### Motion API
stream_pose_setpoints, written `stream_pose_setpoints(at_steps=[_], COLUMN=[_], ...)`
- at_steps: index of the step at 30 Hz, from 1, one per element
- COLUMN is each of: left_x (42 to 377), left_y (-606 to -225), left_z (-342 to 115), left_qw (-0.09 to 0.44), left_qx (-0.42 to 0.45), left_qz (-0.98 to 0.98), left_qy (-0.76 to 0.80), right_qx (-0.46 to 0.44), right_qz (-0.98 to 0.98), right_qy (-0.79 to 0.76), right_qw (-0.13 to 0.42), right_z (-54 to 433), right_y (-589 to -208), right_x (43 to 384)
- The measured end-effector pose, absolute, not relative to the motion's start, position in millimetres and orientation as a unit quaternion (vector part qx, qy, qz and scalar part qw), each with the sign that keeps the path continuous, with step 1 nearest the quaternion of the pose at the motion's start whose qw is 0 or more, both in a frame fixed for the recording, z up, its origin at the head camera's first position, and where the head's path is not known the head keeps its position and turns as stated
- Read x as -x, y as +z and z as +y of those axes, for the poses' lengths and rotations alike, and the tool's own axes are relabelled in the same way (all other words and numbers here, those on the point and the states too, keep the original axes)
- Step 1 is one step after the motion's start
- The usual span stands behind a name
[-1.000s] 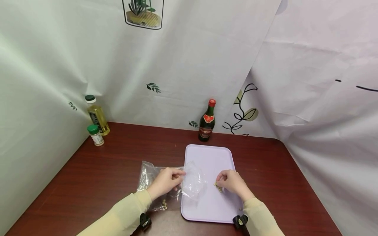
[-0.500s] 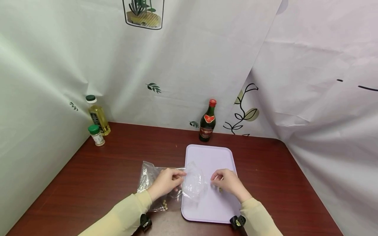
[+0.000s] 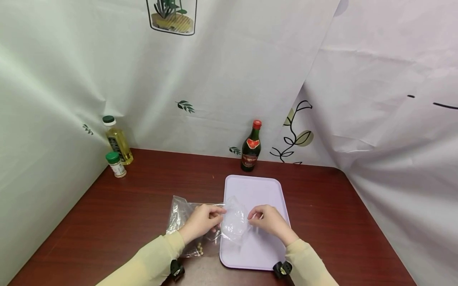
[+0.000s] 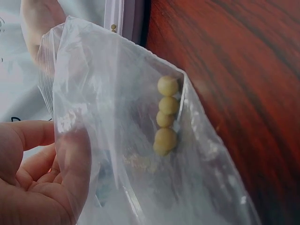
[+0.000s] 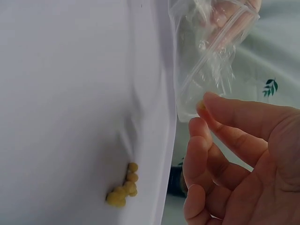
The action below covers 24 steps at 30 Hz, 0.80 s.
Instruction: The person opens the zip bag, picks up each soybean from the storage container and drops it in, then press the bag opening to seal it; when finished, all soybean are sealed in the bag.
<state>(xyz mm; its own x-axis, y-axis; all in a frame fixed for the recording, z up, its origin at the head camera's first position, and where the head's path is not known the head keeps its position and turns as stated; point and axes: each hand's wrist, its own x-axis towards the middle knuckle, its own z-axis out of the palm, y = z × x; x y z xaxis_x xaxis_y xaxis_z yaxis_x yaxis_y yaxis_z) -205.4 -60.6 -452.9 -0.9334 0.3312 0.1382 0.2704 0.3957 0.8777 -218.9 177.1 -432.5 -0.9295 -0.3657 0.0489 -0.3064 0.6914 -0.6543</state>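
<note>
My left hand (image 3: 202, 218) grips a clear zip-top plastic bag (image 3: 232, 224) near its mouth, which spreads over the left part of a pale purple tray (image 3: 257, 190). Several round yellow soybeans (image 4: 167, 86) are lined up in the bag's lower corner in the left wrist view. Over the tray, my right hand (image 3: 270, 220) pinches a soybean (image 5: 202, 106) between thumb and forefinger, mostly covered by the fingertips. These fingertips are right at the bag's mouth. A small cluster of soybeans (image 5: 130, 188) lies on the tray in the right wrist view.
Behind the tray stands a dark green bottle (image 3: 251, 147) with a red cap. An oil bottle (image 3: 119, 141) and a green-lidded seasoning jar (image 3: 116, 165) stand at the back left of the brown table (image 3: 143, 190). Patterned cloth walls enclose the table.
My right hand has moved left from the soybeans on the tray to the bag's mouth, pinching a soybean. The left hand and the bag have stayed almost in place.
</note>
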Motion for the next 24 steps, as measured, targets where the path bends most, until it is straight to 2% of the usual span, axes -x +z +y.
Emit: stream_pose_setpoints(at_steps=[12, 24], left_x=[204.4, 203.4], left_y=[-452.2, -452.9], left_z=[-59.8, -60.0], left_qw=[0.031, 0.034], left_qx=[-0.180, -0.178], left_qz=[0.834, 0.834], left_qy=[0.521, 0.521], right_qx=[0.189, 0.146], right_qz=[0.920, 0.921], right_qy=[-0.341, -0.357], right_qw=[0.042, 0.048], right_z=[175.7, 182.7], right_y=[-431.2, -434.9], right_x=[219.0, 219.9])
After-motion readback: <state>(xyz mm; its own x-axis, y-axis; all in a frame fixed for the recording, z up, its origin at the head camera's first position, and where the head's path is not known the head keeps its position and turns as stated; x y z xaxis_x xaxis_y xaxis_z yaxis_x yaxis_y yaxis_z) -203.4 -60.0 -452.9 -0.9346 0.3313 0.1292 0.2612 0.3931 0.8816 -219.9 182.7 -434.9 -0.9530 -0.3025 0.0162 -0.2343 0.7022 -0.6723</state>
